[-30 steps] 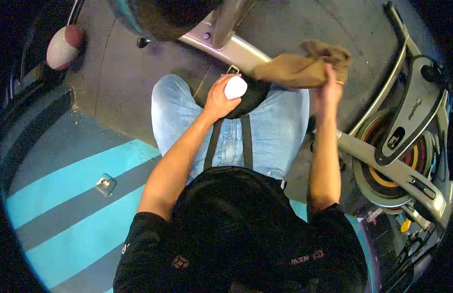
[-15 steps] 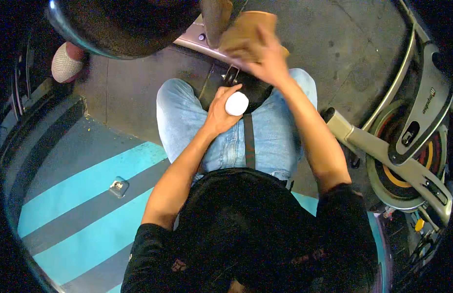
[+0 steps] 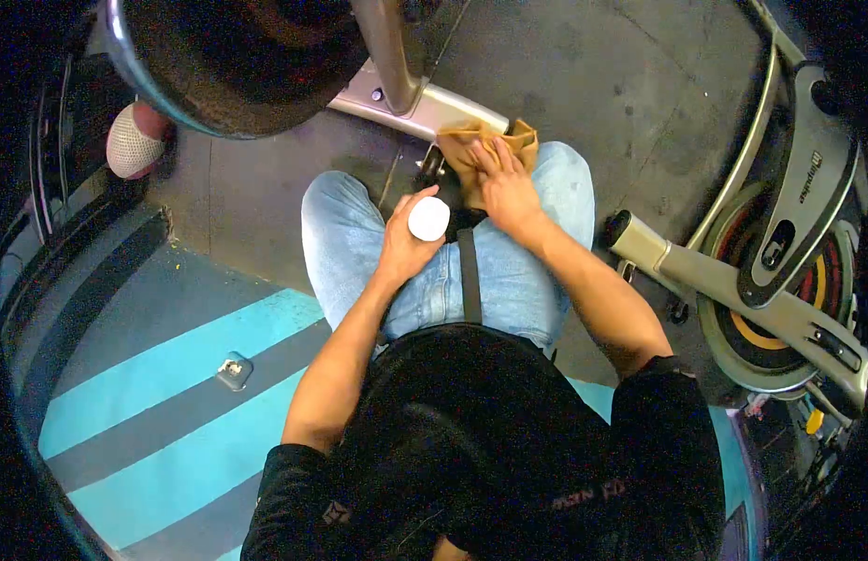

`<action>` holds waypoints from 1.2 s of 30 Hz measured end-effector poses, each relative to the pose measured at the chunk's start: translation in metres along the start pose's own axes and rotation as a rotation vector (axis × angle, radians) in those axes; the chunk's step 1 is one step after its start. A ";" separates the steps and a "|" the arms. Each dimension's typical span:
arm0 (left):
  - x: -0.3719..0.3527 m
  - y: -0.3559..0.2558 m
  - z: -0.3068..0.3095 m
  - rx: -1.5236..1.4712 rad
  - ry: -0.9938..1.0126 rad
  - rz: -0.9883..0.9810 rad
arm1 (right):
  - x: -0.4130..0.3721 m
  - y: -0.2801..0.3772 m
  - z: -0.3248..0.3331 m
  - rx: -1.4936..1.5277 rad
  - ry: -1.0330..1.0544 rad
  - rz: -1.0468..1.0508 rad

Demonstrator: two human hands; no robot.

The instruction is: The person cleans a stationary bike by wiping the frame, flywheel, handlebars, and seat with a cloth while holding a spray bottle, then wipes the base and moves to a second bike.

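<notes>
My left hand (image 3: 408, 241) is wrapped round a container with a round white top (image 3: 429, 219), held above my lap. My right hand (image 3: 507, 192) presses a tan cloth (image 3: 465, 154) against the end of a silver metal beam (image 3: 443, 110), its fingers lying over the folds. Part of the cloth hangs down on the near side of the beam. A small black fitting (image 3: 431, 166) sits under the beam, between my two hands.
A large dark round machine part (image 3: 238, 65) is overhead at upper left. At the right stands an exercise machine (image 3: 771, 299) with a flywheel. A mesh-covered rounded object (image 3: 135, 140) is at far left, and a small grey object (image 3: 234, 370) lies on the striped floor.
My right hand and the cloth have moved down and are now on the beam's end, less blurred. My left hand with the container has shifted slightly left and down in view.
</notes>
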State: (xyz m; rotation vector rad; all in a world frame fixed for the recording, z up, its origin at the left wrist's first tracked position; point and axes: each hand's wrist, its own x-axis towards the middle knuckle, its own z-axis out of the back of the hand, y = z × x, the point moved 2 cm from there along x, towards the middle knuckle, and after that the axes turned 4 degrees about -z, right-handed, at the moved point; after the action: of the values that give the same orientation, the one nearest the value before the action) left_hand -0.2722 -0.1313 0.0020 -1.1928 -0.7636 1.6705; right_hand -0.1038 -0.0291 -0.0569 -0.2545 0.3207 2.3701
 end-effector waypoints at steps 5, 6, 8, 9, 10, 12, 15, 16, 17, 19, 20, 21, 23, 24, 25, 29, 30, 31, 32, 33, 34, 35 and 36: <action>-0.004 0.001 -0.002 0.027 -0.059 -0.049 | 0.037 -0.076 0.057 0.665 -0.018 -0.706; -0.004 0.001 -0.002 0.030 -0.053 -0.053 | 0.050 -0.086 0.068 0.599 -0.130 -0.666; -0.003 0.002 0.000 0.042 -0.031 -0.030 | 0.088 -0.103 0.023 0.785 0.055 -0.790; -0.002 -0.001 0.000 0.034 -0.034 -0.012 | 0.091 -0.094 -0.022 0.981 0.001 -0.867; -0.003 -0.002 -0.001 0.038 -0.027 -0.019 | 0.093 -0.084 -0.065 1.184 -0.074 -0.945; -0.003 -0.002 -0.001 0.060 -0.073 -0.019 | 0.094 -0.063 -0.119 1.300 -0.244 -1.112; 0.000 0.000 -0.003 0.032 -0.096 -0.024 | 0.066 -0.016 -0.099 1.711 -0.380 -1.569; 0.001 0.002 -0.003 0.031 -0.086 -0.034 | 0.051 0.010 -0.041 1.874 -0.431 -1.765; 0.001 0.005 -0.004 0.021 -0.099 -0.046 | 0.045 0.030 -0.028 1.903 -0.540 -1.763; 0.001 0.004 -0.004 0.008 -0.114 -0.054 | 0.038 0.051 -0.062 1.585 -0.297 -1.883; 0.001 0.001 -0.003 0.021 -0.132 -0.047 | 0.032 0.055 -0.075 1.428 -0.187 -1.726; -0.003 0.000 -0.001 0.035 -0.149 -0.034 | 0.023 0.061 -0.050 1.338 -0.102 -1.530; -0.004 0.008 0.001 0.041 -0.175 -0.019 | 0.027 0.057 0.000 1.241 -0.029 -1.309; -0.007 0.010 0.002 0.047 -0.195 -0.001 | 0.033 0.055 0.016 0.975 -0.229 -0.996; -0.011 0.012 0.002 0.045 -0.209 -0.001 | 0.037 0.059 0.031 0.703 -0.409 -0.678; -0.012 0.004 0.003 -0.026 -0.307 -0.066 | 0.075 0.052 -0.001 0.278 -0.408 -0.297; -0.012 0.002 0.005 -0.020 -0.324 -0.070 | 0.072 0.053 -0.006 0.270 -0.418 -0.276; -0.012 0.002 0.007 -0.083 -0.393 -0.114 | 0.067 0.054 -0.014 0.409 -0.295 -0.227; -0.012 -0.001 0.012 -0.101 -0.426 -0.117 | 0.061 0.053 -0.015 0.538 -0.160 -0.172; -0.014 -0.010 0.021 -0.081 -0.482 -0.191 | 0.052 0.047 0.016 0.904 0.146 -0.314; -0.016 -0.021 0.031 -0.061 -0.540 -0.263 | 0.039 0.044 0.051 1.244 0.475 -0.466; -0.016 -0.034 0.046 -0.044 -0.587 -0.329 | 0.026 0.040 0.057 1.380 0.339 -0.573; -0.017 -0.046 0.066 -0.063 -0.626 -0.319 | 0.014 0.034 0.059 1.512 0.197 -0.677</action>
State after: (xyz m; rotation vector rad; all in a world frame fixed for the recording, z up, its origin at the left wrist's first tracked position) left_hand -0.3175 -0.1277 0.0708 -0.5305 -1.3199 1.7590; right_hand -0.1427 -0.0265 0.0003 0.1348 1.6471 0.9777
